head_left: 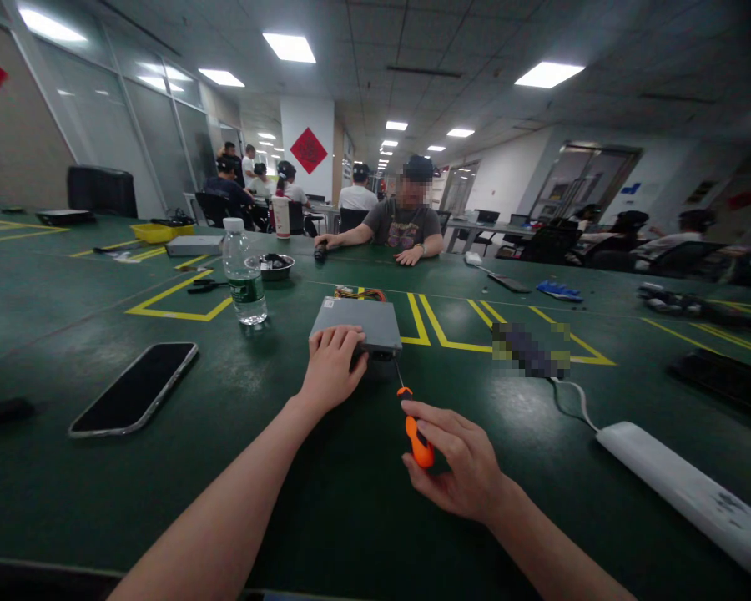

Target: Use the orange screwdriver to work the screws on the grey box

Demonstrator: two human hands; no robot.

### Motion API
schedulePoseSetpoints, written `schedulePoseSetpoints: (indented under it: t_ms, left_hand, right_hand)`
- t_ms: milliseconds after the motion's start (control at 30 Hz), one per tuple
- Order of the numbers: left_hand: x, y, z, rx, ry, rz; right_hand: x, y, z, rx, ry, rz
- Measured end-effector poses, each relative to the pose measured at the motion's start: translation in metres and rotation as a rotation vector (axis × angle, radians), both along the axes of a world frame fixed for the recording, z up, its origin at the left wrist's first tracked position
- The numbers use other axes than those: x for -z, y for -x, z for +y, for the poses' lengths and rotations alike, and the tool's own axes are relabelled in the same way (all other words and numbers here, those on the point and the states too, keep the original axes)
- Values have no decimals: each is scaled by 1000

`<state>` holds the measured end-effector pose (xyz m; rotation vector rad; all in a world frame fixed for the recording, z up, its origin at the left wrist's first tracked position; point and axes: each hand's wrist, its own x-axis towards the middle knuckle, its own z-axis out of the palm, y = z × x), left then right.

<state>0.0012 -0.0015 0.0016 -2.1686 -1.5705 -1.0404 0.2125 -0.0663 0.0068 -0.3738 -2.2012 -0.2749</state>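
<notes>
A grey metal power supply unit (375, 321) lies on the green table in front of me, with a bundle of coloured wires (369, 294) at its far side. My left hand (333, 363) grips its near left part, fingers over the top and thumb by the near edge. Between the fingers and thumb of my right hand (460, 455) is an orange and black screwdriver (419, 441). Its thin shaft points away from me, and the tip is at the near right corner of the unit. Whether the tip sits in a screw I cannot tell.
Left of the unit stand a water bottle (244, 280) and a metal bowl (276, 265); a phone (134, 388) lies nearer. At right are a white power strip (682, 484) with a cable and a blurred dark object (529, 349). Across the table sits a person (397, 225).
</notes>
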Motion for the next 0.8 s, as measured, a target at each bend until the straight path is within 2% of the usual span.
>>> schedulePoseSetpoints:
  t_ms: [200,433,567,667,800]
  left_hand:
    - [1,0,1,-6,0,1]
    - [-1,0,-1,-1,7,-6]
    - [-1,0,-1,4,11,-13]
    - [0,0,-1,7,1,-15]
    - [0,0,0,2,2,-13]
  right_hand:
    - [-8,3,-5,29,-3,-143]
    - [0,4,-2,19,59,-32]
    - [-2,3,-3,26,117,-86]
    - [-6,4,-5,46,89,-166]
    - [-4,4,-4,20,109,-81]
